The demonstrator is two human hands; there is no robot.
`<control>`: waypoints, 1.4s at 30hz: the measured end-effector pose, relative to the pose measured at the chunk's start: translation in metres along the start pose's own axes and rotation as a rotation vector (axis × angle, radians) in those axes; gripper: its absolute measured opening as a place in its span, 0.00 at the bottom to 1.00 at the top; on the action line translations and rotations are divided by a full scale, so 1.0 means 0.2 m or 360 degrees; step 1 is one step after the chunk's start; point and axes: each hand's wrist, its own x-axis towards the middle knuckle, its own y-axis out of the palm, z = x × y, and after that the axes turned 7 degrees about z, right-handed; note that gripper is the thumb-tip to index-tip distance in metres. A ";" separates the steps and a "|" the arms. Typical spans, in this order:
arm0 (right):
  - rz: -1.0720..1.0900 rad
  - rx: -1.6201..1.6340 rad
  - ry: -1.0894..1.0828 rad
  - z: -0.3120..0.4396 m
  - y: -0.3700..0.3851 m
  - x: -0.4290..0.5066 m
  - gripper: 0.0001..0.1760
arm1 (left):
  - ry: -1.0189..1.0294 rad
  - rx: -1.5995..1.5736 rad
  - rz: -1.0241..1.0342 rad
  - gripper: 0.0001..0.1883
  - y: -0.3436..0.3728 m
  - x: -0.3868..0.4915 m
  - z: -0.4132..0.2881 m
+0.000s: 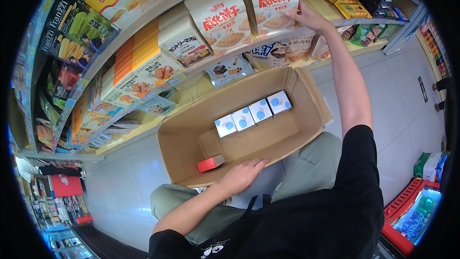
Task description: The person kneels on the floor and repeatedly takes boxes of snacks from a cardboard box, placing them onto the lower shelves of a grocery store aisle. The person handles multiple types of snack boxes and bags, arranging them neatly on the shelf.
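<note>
My right hand [309,16] grips the right side of a white wafer biscuit bag [272,3] with red writing, upright on the store shelf; a similar wafer bag [220,19] stands to its left. My left hand [244,175] rests on the near rim of an open cardboard box [190,122], fingers bent over the edge and holding no goods. Inside the box, several small white and blue cartons [243,118] form a row along the far side. A red carton [210,163] lies at its near left end.
Boxed biscuits [143,75] line the shelf at left, with yellow packets [341,0] at upper right. Bagged snacks [230,69] sit on the lower shelf behind the box. A red-framed chest [413,216] stands at lower right. Another person [28,169] is at far left.
</note>
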 end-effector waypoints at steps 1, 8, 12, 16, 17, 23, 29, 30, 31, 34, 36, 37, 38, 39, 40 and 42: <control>0.0015 0.0029 0.0028 0.01 0.00 0.00 0.53 | -0.0030 0.0013 0.0040 0.22 0.00 0.00 0.00; 0.0050 -0.0010 0.0005 0.05 0.05 0.00 0.51 | -0.0025 0.0032 0.0028 0.23 0.00 0.00 0.00; 0.0089 -0.0031 0.0004 0.06 0.06 0.00 0.52 | 0.0021 0.0044 -0.0012 0.23 0.01 0.00 0.01; 0.0079 -0.0074 -0.0002 0.04 0.06 0.01 0.56 | -0.0031 0.0012 0.0048 0.23 0.00 0.00 -0.01; -0.0014 -0.0179 -0.0024 0.03 0.06 0.01 0.57 | -0.0040 0.0000 0.0064 0.24 -0.02 0.01 -0.01; -0.0443 -0.0261 0.0087 0.14 0.16 -0.37 0.60 | -0.0161 -0.0027 0.0050 0.33 -0.34 -0.12 0.05; 0.0282 -0.0971 0.0817 0.23 0.57 -1.13 0.47 | -0.2092 0.0420 -0.0485 0.34 -0.76 -0.69 0.62; 0.0268 -0.1029 0.0916 0.22 0.64 -1.17 0.43 | -0.2309 0.0359 -0.0136 0.38 -0.76 -0.74 0.71; 0.0275 -0.1088 0.1053 0.20 0.67 -1.20 0.40 | -0.2283 0.0055 -0.0198 0.37 -0.71 -0.77 0.77; 0.0294 -0.1009 0.1162 0.13 0.61 -1.20 0.28 | -0.2198 -0.0770 -0.0254 0.34 -0.65 -0.84 0.86; 0.0208 -0.0981 0.1097 0.07 0.55 -1.23 0.24 | -0.1957 -0.1098 -0.0263 0.30 -0.65 -0.84 0.86; 0.0155 -0.0972 0.1072 0.03 0.51 -1.25 0.22 | -0.1833 -0.1161 -0.0204 0.29 -0.64 -0.83 0.85; 0.0099 -0.0944 0.1089 -0.01 0.46 -1.27 0.22 | -0.1752 -0.1202 -0.0159 0.27 -0.63 -0.79 0.84; 0.0052 -0.0911 0.1107 -0.06 0.39 -1.30 0.22 | -0.1673 -0.1252 -0.0106 0.26 -0.61 -0.74 0.83; 0.0009 -0.0869 0.1082 -0.12 0.32 -1.33 0.23 | -0.1552 -0.1290 -0.0121 0.26 -0.57 -0.68 0.82; -0.0175 -0.0964 0.1096 -0.25 0.15 -1.41 0.22 | -0.1284 -0.1394 -0.0146 0.26 -0.48 -0.54 0.78</control>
